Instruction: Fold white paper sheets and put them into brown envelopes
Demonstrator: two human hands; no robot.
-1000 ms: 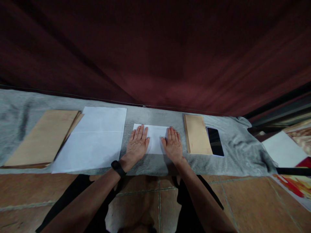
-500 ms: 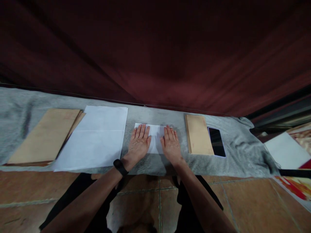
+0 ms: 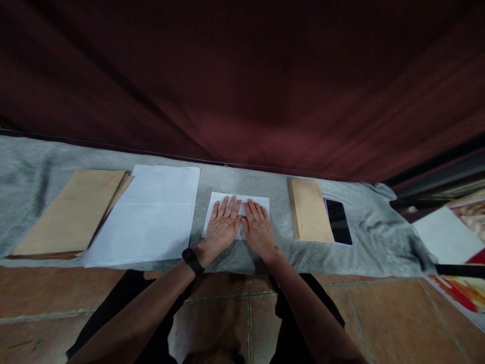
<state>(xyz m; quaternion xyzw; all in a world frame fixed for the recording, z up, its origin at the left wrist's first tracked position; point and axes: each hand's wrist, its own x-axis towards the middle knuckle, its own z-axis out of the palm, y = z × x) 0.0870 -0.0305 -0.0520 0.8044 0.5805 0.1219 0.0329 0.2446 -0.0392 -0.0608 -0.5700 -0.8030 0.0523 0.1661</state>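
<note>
- A flat stack of tan paper [image 3: 68, 212] and a large white paper sheet [image 3: 151, 217] lie toward the left end of the grey cloth [image 3: 246, 260].
- The left hand [image 3: 222, 228] and right hand [image 3: 258, 228] lie flat side by side, fingers straight and close together. They press a small folded white paper [image 3: 264, 202] at the cloth's middle.
- That paper looks light, thin and easily creased, so it is best pinched at a free corner.
- Toward the right end lie a narrower tan paper stack [image 3: 310, 210] and a black phone [image 3: 338, 221].
</note>
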